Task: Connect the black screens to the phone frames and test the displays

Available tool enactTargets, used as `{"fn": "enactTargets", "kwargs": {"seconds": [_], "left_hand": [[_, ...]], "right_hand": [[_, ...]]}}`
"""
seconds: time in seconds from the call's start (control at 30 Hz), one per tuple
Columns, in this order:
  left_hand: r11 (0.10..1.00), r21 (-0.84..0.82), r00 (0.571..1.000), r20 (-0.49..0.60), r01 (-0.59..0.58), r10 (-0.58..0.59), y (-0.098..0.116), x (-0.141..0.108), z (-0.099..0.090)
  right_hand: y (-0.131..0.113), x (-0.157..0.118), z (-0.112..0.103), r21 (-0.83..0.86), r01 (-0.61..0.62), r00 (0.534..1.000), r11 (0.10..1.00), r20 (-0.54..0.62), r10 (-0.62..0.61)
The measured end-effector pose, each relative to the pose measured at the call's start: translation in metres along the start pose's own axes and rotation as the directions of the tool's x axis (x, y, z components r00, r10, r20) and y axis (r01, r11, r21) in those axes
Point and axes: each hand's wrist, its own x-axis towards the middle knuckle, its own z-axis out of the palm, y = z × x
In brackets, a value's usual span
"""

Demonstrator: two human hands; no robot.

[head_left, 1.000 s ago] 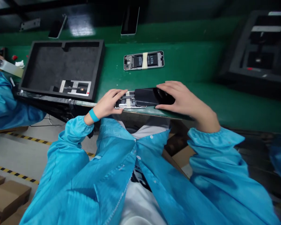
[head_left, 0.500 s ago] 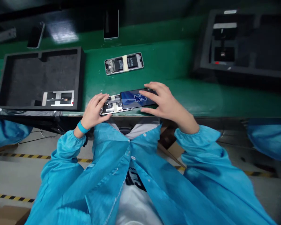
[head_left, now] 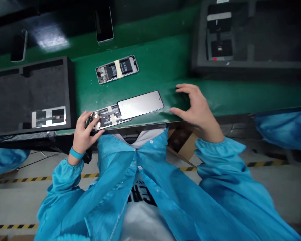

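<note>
An opened phone body with its battery and strips of tape showing lies at the table's front edge. My left hand grips its left end, thumb along the near edge and fingers over the top. A phone screen, now pale and bright, rests partly over the right end of that body and sticks out to the right. My right hand is open just right of the screen, thumb and fingers apart, holding nothing.
Behind lies another opened phone body with a tape band. Black foam trays stand left and right, each holding a screen part. Dark phones lie farther back. Blue sleeves of other people show at both sides.
My right hand has let go of the screen and moved right. The screen's lit clock picture has given way to a pale surface. My left hand stays on the phone body; the view has shifted.
</note>
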Motion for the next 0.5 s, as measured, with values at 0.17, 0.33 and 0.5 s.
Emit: {"fn": "enactTargets", "kwargs": {"seconds": [0.17, 0.33, 0.5], "left_hand": [[0.999, 0.033, 1.0, -0.001, -0.017, 0.017, -0.002, 0.0, 0.0], [1.0, 0.019, 1.0, -0.008, 0.002, -0.002, -0.001, 0.003, -0.003], [1.0, -0.001, 0.999, 0.014, -0.029, 0.029, -0.004, 0.005, -0.004]], "right_hand": [[-0.012, 0.004, 0.008, -0.058, 0.036, 0.999, 0.998, 0.016, -0.036], [-0.014, 0.003, 0.008, -0.079, 0.084, 0.996, 0.993, -0.021, -0.086], [-0.01, 0.003, 0.009, -0.101, 0.065, 0.998, 0.993, -0.001, -0.066]]}}
